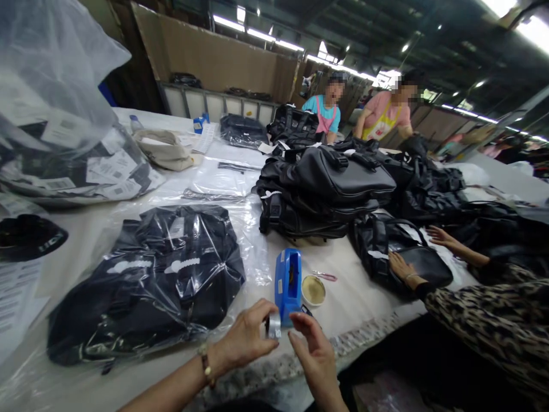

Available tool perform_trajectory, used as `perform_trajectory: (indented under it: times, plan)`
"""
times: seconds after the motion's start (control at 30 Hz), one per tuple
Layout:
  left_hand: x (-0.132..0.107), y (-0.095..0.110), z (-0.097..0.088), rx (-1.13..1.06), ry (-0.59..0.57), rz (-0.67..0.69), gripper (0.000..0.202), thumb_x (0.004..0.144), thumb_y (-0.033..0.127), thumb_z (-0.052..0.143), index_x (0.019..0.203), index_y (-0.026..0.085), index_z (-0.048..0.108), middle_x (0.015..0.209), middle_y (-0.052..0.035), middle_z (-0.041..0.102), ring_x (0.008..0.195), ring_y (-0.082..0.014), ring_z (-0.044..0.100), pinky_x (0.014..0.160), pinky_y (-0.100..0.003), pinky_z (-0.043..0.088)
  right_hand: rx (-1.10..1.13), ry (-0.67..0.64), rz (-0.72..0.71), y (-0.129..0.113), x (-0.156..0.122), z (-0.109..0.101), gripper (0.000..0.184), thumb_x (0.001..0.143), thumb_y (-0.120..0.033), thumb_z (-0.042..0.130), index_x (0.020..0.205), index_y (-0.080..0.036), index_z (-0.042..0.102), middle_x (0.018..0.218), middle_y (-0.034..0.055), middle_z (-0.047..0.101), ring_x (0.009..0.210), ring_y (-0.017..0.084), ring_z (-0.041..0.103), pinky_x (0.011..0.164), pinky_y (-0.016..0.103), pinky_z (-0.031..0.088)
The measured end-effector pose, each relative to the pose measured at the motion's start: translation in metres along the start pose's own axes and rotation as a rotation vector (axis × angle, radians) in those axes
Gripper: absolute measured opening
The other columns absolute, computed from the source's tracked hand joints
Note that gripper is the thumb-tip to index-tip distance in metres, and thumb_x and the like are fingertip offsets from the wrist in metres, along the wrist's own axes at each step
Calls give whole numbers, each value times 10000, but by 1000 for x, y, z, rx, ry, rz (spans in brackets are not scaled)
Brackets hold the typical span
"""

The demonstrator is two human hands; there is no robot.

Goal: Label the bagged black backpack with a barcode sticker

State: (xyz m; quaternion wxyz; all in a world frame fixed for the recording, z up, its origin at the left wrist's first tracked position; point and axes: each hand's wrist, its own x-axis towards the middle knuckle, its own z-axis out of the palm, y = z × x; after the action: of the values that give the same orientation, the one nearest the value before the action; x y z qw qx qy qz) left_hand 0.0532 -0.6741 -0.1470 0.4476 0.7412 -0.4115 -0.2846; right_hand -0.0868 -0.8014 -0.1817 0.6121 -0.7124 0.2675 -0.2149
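Observation:
A blue tape dispenser (288, 284) stands near the table's front edge. My left hand (246, 337) is pinched on a strip of clear tape (273, 326) drawn from the dispenser's near end. My right hand (312, 353) is just right of the strip, fingers loosely bent, fingertips close to the tape. To the left lies a black bag sealed in a clear plastic bag (154, 286).
A small round tin (313, 290) sits beside the dispenser. Stacked black bags (326, 191) fill the table's middle. A co-worker's hands (405, 269) rest on a black bag at right. A large plastic sack of labels (64, 126) stands at left. Two people work at the far side.

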Motion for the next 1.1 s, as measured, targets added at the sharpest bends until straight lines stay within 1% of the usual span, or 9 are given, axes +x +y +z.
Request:
perform_trajectory:
  times: [0.03,0.1,0.2,0.27,0.37,0.57,0.8,1.0,1.1]
  plan:
    - [16,-3,5,76,41,40,374,620,131,630,985,160,553,953,-42,619,890,-189,579,807,-300,453,-17,56,22,6,4,-11,321,763,-393,662,1019,-204,624,1047,91,658,985,221,611,887,337,496]
    - [50,-10,12,224,113,113,365,640,173,654,993,161,559,995,-63,638,954,-225,580,856,-348,436,-22,103,72,20,9,-34,335,767,-440,646,997,-197,628,982,92,677,933,227,630,852,343,511]
    - [96,-23,23,344,157,147,382,627,190,677,994,164,577,1039,-86,642,1028,-274,559,902,-415,396,-21,81,120,42,12,-61,328,775,-461,630,966,-195,637,918,93,690,858,232,655,785,333,536]
    - [119,-30,30,379,156,149,392,622,184,673,1004,170,583,1059,-91,639,1078,-291,532,927,-440,370,-44,40,127,53,11,-72,302,787,-442,623,959,-195,645,892,91,695,828,229,662,761,320,544]
    - [139,-37,40,432,149,159,417,637,188,663,1044,168,576,1081,-98,631,1120,-295,508,948,-447,349,-97,-9,99,62,10,-76,236,816,-392,596,948,-205,653,859,70,696,809,205,658,744,275,542]
    - [151,-43,43,504,110,178,403,678,235,659,1063,162,566,1105,-104,628,1135,-277,503,961,-426,337,-168,-85,31,65,19,-76,172,848,-333,543,934,-223,644,816,29,680,758,159,644,693,203,520]
    - [153,-49,40,578,72,202,375,649,153,611,1022,166,572,1038,-83,651,1169,-289,465,997,-459,279,-152,-99,21,62,39,-81,164,832,-331,546,883,-209,644,773,29,675,710,163,635,662,209,510]
    - [152,-50,46,604,69,206,432,638,110,563,1066,167,552,1107,-95,622,1214,-299,420,1003,-469,285,-127,-94,49,62,44,-74,179,842,-359,529,890,-222,634,763,17,652,710,158,608,661,211,494]
    - [149,-50,50,613,72,206,391,644,124,567,1033,164,558,1086,-108,613,1253,-311,381,1020,-483,273,-156,-116,-6,59,49,-70,164,849,-341,525,870,-214,627,746,14,654,679,148,614,642,200,500]
